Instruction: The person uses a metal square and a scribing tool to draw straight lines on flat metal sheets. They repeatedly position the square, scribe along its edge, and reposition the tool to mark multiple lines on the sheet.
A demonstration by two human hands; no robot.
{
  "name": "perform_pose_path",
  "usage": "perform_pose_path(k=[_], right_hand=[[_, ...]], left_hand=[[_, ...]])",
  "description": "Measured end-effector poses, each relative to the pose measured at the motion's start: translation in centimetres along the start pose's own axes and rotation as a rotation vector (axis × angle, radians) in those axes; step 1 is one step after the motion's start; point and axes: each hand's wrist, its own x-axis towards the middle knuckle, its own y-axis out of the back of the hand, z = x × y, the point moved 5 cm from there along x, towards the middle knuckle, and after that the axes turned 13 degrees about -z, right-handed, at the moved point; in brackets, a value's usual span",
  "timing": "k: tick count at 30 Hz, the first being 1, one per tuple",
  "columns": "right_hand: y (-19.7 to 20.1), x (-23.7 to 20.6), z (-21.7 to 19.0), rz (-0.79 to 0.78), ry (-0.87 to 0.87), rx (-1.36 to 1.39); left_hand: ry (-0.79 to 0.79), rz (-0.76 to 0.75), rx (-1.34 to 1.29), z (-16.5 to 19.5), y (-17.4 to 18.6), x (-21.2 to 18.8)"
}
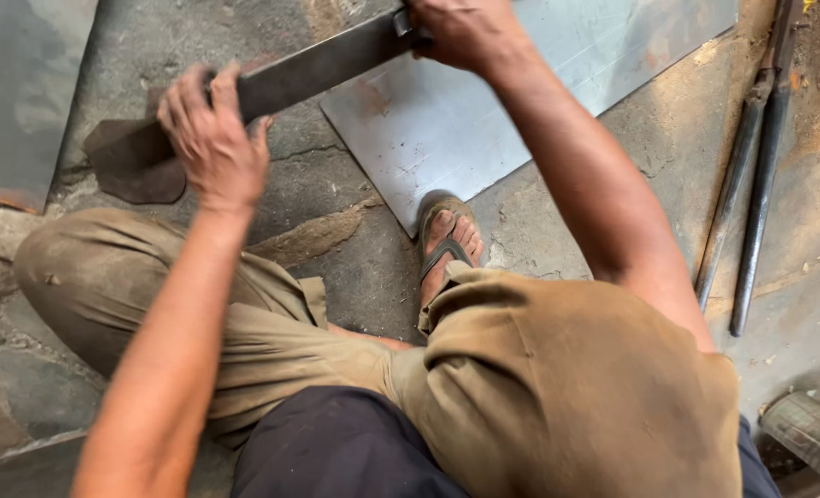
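Rough grey stone floor (336, 184) carries a thin silvery sheet-metal plate (447, 120) pinned under a sandalled foot (447, 244). Across its corner runs a long dark flat steel bar (322, 63), rising left to right: left hand (212, 134) closed around its lower end, right hand (465, 32) clenched on its upper end.

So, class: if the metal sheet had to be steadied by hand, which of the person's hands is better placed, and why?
Probably the right hand. It grips the flat metal bar directly over the metal sheet. The left hand holds the bar's other end over bare stone floor, off the sheet.
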Motion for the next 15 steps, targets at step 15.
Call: perform_pose_path(k=[15], right_hand=[[-1.9, -22.7, 4.3, 0.394, -0.237, 0.127]], left_hand=[[0.962, -0.441, -0.902, 13.1, -11.4, -5.2]])
